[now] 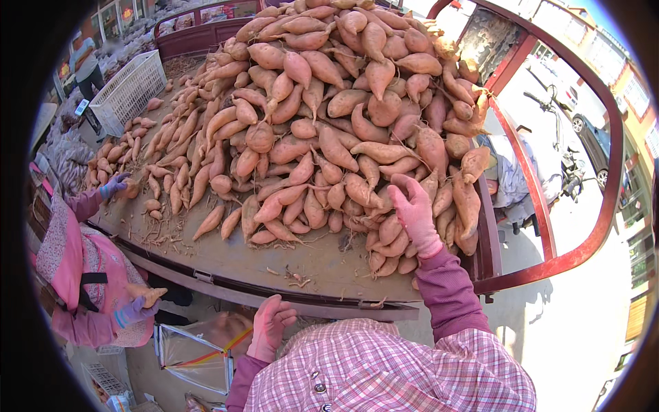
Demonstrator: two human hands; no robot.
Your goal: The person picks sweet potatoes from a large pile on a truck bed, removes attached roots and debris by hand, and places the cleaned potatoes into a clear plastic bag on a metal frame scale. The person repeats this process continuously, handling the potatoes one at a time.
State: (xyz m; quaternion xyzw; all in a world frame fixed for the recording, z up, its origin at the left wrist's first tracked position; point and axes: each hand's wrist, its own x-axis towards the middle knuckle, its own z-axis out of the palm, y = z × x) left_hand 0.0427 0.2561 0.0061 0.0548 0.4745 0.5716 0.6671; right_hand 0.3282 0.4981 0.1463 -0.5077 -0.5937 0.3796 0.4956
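Note:
A large heap of sweet potatoes lies on the bed of a truck or cart. My right hand, in a pink glove, reaches onto the right part of the heap, its thumb and forefinger curved apart over the sweet potatoes; whether it touches one is unclear. My left hand, also in a pink glove, is held above the near side of my body, just before the bed's edge. It is empty, with its fingers loosely bent. Loose roots and broken bits lie on the bed between the heap and the edge.
At the left a co-worker in a pink apron holds a sweet potato in one gloved hand and has the other at the heap. A clear plastic-lined frame stands below the bed. A white crate is at far left, a red rail at right.

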